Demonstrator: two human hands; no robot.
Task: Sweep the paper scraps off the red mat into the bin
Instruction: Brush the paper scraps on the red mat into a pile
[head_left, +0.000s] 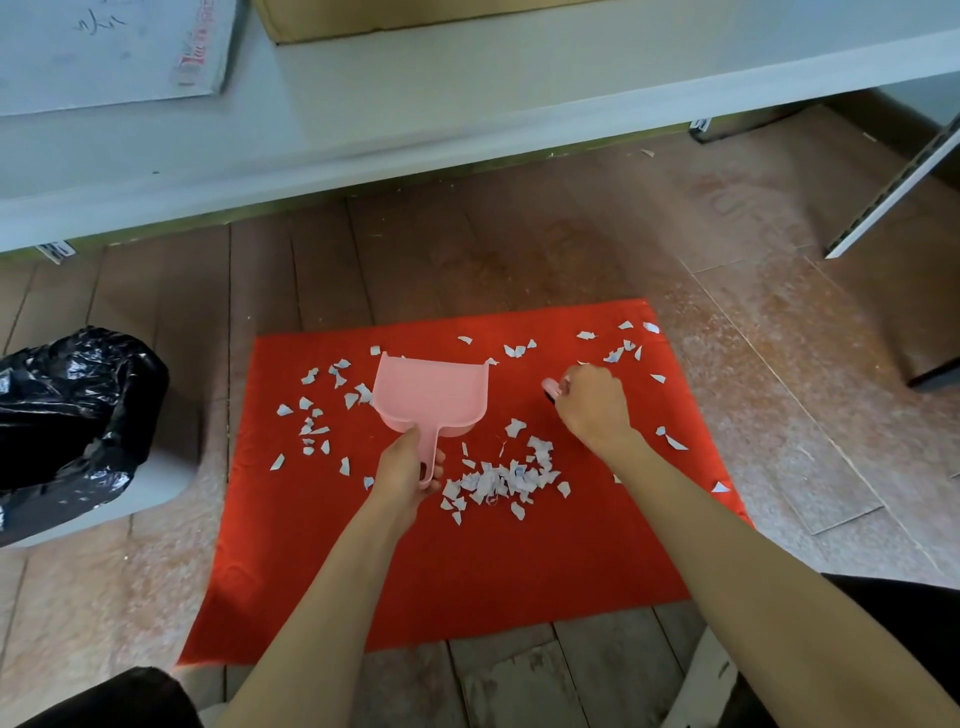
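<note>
Left hand (410, 467) gripping the handle of a pink dustpan (431, 389), right hand (592, 402) curling around a small pink brush (549, 387), paper scraps (498, 480) lying scattered across the red mat (467, 571), black-lined bin (78, 415) standing left of it.

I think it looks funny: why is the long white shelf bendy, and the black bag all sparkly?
Head view: the wide-angle lens bows the white shelf; head view: light glints off the crinkly black bag lining the bin; the red mat and paper scraps look sharp.
</note>
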